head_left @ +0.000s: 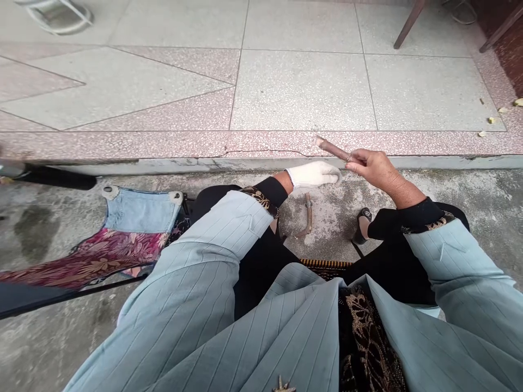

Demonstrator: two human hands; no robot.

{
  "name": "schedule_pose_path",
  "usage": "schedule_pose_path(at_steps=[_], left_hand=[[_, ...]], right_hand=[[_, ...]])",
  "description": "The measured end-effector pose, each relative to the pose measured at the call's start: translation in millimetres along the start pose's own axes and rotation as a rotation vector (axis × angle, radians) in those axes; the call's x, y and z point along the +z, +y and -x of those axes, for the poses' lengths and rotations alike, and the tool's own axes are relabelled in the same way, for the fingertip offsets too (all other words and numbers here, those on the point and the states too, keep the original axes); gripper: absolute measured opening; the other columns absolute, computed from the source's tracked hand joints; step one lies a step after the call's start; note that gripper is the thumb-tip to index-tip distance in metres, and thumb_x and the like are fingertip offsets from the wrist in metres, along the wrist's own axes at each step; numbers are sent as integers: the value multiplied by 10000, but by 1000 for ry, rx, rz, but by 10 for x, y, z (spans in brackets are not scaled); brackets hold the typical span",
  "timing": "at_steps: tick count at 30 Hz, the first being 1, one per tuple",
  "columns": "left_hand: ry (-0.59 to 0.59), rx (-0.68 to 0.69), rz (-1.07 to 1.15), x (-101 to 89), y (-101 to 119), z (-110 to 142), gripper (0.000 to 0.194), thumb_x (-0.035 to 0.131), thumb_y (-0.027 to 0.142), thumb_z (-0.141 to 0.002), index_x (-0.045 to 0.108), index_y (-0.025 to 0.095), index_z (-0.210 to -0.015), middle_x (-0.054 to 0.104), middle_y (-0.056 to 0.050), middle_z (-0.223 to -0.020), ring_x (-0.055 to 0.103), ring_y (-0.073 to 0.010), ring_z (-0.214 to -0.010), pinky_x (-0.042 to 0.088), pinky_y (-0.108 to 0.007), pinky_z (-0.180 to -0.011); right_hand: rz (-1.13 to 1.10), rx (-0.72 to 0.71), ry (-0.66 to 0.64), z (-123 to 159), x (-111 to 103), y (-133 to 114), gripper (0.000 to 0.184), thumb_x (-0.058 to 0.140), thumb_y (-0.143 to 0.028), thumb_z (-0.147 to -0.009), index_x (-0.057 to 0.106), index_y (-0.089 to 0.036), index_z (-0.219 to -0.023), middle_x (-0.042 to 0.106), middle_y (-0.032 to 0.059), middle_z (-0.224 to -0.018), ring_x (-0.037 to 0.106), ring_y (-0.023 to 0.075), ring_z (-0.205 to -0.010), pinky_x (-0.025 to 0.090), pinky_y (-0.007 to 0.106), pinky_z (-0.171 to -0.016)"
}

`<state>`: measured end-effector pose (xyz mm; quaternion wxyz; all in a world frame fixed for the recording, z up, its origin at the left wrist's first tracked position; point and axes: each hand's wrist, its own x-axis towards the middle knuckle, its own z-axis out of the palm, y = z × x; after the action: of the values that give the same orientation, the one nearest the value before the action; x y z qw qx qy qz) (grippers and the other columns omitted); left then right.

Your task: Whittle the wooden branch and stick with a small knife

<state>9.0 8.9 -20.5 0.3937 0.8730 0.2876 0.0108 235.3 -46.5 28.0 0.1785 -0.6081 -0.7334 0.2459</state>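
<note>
My right hand [373, 169] is bare and closed around a short brown stick-like piece [332, 148] that points up and to the left. My left hand [314, 175] wears a white glove and is held just left of the right hand, fingers together and pointing right, with nothing visibly in it. On the concrete ground below the hands lies a bent brown piece [308, 215]. Both arms are in light blue striped sleeves with black patterned cuffs.
A raised tiled terrace with a cracked pink edge [261, 147] runs across ahead. A folding stool with a denim and floral fabric seat [118, 234] stands at the left. A black shoe [361, 224] shows by my right knee. Wooden chair legs [408, 24] are at the top right.
</note>
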Motion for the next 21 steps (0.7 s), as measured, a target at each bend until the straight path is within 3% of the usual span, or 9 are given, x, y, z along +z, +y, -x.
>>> schedule_pose_path(at_steps=[4, 7, 10, 14, 18, 21], left_hand=[[-30, 81, 42, 31, 27, -9, 373, 466, 370, -1052, 764, 166, -1147, 732, -34, -918, 619, -138, -777, 457, -249, -798], [-54, 113, 11, 10, 64, 14, 365, 458, 358, -1055, 759, 172, -1146, 741, -33, -933, 613, -136, -773, 438, -241, -781], [-81, 128, -61, -13, 107, 37, 354, 466, 342, -1046, 764, 169, -1127, 760, -36, -953, 623, -145, -783, 433, -243, -766], [-56, 142, -213, -70, 128, 50, 313, 495, 294, -1022, 784, 177, -1054, 777, -34, -928, 650, -159, -802, 431, -250, -761], [-18, 165, -260, -149, 111, 77, 289, 536, 293, -1017, 792, 195, -1108, 801, -39, -1032, 698, -176, -922, 457, -250, -835], [33, 149, -206, -174, 65, 78, 284, 543, 279, -1012, 784, 179, -1125, 793, -46, -1038, 703, -174, -937, 465, -248, -855]], right_hand=[[-9, 185, 73, -80, -16, 154, 226, 729, -312, -897, 759, -123, -1019, 721, 79, -850, 626, 215, -767, 417, 310, -709], [201, 273, 30, -127, -33, 235, 235, 720, -319, -951, 788, -126, -1066, 766, 130, -927, 668, 254, -836, 432, 334, -732], [461, 248, -128, -141, 9, 224, 293, 681, -373, -1016, 811, -129, -1112, 786, 179, -1042, 687, 299, -939, 430, 352, -750], [623, 159, -483, -114, 154, 101, 326, 663, -378, -1040, 824, -115, -1145, 780, 198, -1092, 688, 296, -940, 399, 343, -699], [361, -14, -778, -55, 252, 25, 188, 735, -321, -975, 839, -189, -1058, 734, 71, -846, 617, 197, -752, 367, 302, -657], [67, -145, -829, -1, 208, 18, 183, 730, -357, -933, 814, -194, -942, 623, -2, -707, 515, 142, -655, 347, 280, -640]])
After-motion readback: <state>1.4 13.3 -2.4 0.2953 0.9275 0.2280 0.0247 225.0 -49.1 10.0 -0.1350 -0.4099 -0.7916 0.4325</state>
